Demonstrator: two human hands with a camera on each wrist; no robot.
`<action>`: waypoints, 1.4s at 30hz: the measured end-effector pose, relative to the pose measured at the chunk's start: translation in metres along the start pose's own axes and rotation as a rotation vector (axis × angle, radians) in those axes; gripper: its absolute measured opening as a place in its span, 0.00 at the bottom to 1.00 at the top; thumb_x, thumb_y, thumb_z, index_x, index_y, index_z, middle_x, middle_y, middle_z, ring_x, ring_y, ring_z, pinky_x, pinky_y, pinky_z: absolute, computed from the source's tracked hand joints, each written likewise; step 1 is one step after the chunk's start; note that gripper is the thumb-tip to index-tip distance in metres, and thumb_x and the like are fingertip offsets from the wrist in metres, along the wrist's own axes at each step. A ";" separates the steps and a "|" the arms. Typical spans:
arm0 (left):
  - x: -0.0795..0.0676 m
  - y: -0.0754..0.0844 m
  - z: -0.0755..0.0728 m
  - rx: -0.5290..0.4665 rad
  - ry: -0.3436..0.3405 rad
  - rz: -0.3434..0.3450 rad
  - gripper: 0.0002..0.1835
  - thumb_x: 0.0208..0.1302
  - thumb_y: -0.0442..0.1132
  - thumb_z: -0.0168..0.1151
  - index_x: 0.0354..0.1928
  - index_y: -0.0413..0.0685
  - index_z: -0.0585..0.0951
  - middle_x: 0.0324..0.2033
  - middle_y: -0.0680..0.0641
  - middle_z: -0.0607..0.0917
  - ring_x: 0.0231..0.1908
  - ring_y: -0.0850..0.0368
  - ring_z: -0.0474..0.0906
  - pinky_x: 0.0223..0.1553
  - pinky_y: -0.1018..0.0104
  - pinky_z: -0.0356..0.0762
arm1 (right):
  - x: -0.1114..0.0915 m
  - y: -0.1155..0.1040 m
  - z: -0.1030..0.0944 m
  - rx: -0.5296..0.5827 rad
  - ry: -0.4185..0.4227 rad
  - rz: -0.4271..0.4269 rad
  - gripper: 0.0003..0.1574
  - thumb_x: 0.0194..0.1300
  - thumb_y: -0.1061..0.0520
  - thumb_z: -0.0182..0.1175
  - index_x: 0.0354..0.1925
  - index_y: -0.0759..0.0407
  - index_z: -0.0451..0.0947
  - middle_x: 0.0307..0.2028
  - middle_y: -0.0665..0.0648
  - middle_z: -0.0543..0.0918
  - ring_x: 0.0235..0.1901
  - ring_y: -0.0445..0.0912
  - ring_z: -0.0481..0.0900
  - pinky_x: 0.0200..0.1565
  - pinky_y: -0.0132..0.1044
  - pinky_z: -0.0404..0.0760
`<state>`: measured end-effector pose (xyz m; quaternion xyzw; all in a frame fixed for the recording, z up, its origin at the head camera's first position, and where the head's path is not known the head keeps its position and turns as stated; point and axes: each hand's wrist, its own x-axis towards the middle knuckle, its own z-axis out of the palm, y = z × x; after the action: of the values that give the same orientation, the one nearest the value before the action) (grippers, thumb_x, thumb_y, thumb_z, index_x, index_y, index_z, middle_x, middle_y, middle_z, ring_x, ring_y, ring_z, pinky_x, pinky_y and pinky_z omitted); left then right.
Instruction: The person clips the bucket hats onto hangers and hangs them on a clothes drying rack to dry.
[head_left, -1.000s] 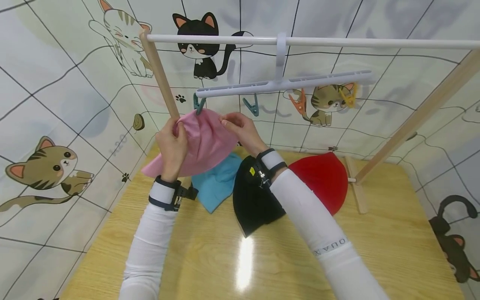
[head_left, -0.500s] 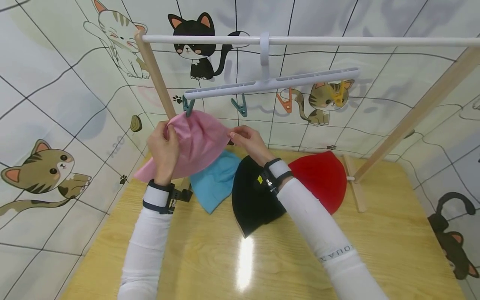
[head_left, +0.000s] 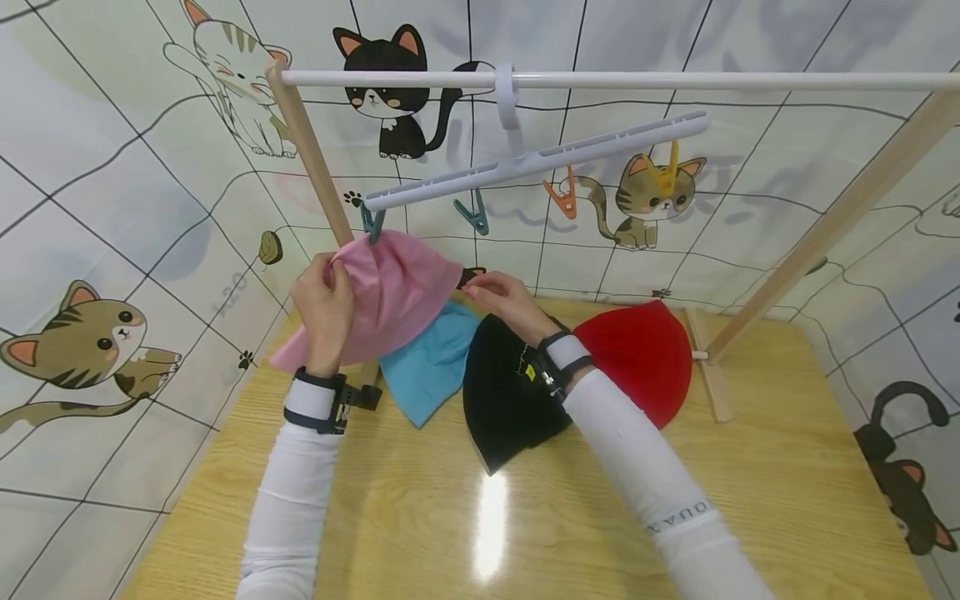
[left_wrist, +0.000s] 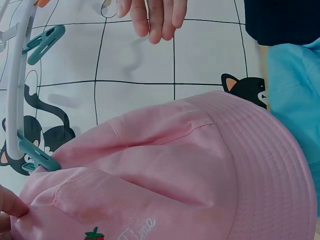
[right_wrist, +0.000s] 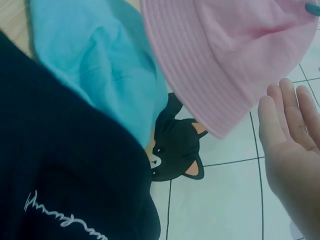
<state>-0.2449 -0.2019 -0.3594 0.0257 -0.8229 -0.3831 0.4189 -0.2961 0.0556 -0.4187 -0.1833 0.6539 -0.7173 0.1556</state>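
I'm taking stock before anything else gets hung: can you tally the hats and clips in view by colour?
Pink hat: 1
Light blue hat: 1
Black hat: 1
Red hat: 1
Teal clips: 2
Orange clip: 1
Yellow clip: 1
Total: 8 (4 hats, 4 clips)
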 end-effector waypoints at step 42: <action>-0.023 0.016 -0.001 -0.050 -0.049 0.142 0.08 0.64 0.27 0.55 0.42 0.30 0.80 0.38 0.35 0.85 0.38 0.41 0.82 0.32 0.53 0.75 | -0.009 -0.091 -0.049 -0.276 0.009 -0.254 0.25 0.72 0.58 0.52 0.62 0.68 0.66 0.58 0.62 0.74 0.59 0.55 0.70 0.62 0.44 0.66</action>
<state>-0.2250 -0.1825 -0.3639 -0.0522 -0.8228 -0.3733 0.4254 -0.3101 0.1117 -0.3330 -0.2809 0.7184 -0.6355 0.0342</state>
